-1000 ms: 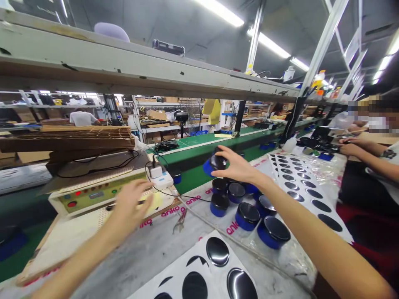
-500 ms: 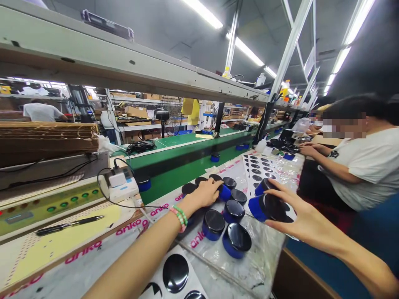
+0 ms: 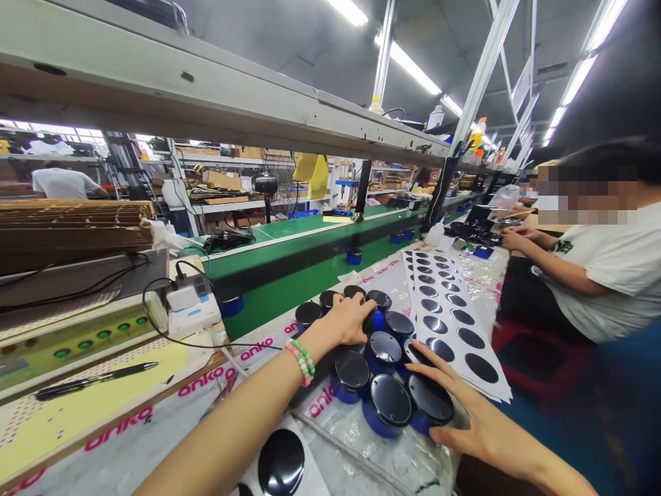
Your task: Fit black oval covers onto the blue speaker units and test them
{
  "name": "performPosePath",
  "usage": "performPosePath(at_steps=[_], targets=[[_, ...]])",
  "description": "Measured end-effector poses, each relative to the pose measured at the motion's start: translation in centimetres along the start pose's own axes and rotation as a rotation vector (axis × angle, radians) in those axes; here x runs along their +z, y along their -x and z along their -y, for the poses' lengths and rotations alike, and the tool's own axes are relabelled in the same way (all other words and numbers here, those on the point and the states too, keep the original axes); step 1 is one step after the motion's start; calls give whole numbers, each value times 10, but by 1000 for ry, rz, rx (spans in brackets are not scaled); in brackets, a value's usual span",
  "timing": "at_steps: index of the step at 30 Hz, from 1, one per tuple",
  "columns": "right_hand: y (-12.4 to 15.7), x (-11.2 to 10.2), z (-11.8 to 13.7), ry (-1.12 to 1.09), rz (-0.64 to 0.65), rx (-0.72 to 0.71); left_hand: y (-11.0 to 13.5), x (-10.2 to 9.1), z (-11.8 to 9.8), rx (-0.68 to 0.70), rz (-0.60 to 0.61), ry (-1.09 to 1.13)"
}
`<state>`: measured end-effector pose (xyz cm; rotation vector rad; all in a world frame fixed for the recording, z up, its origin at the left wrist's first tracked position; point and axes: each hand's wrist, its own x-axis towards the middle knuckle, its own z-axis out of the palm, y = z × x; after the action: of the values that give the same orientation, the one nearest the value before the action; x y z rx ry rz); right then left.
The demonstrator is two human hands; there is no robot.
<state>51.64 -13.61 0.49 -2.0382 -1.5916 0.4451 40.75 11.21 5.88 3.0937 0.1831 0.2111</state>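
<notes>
Several blue round units with glossy black tops [image 3: 383,348] stand bunched on a plastic sheet on the bench. My left hand [image 3: 351,318], with a beaded bracelet [image 3: 300,359] at the wrist, lies over the far side of the bunch, its fingers curled round one blue unit [image 3: 377,320]. At the near right edge of the bunch my right hand [image 3: 467,424] cups another blue unit [image 3: 429,406] between thumb and fingers; the unit rests on the bench against its neighbours.
Sheets of black round stickers [image 3: 454,310] lie fanned out to the right, another sheet [image 3: 281,460] near me. A green conveyor [image 3: 310,275] runs behind. Left are a control box [image 3: 77,337], a pen [image 3: 93,377] and a power strip [image 3: 189,310]. A co-worker [image 3: 609,269] sits at right.
My right hand has brought the blue unit it held in the air down against the near side of the bunch. My left hand has stayed on the far units.
</notes>
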Motion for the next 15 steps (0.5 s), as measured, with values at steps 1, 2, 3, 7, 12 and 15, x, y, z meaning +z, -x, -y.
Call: performPosePath(at_steps=[1, 2, 3, 7, 12, 15], targets=[[1, 7, -2, -51, -43, 4, -1, -6, 0, 18, 25, 1], [1, 14, -3, -89, -92, 9, -2, -12, 0, 32, 54, 3], [0, 20, -4, -110, -138, 14, -4, -18, -1, 39, 85, 5], [0, 33, -4, -94, -208, 22, -15, -26, -9, -7, 239, 28], [9, 23, -15, 57, -96, 45, -8, -34, 6, -65, 221, 139], [14, 1, -13, 135, -187, 40, 27, -53, 49, -228, 29, 188]])
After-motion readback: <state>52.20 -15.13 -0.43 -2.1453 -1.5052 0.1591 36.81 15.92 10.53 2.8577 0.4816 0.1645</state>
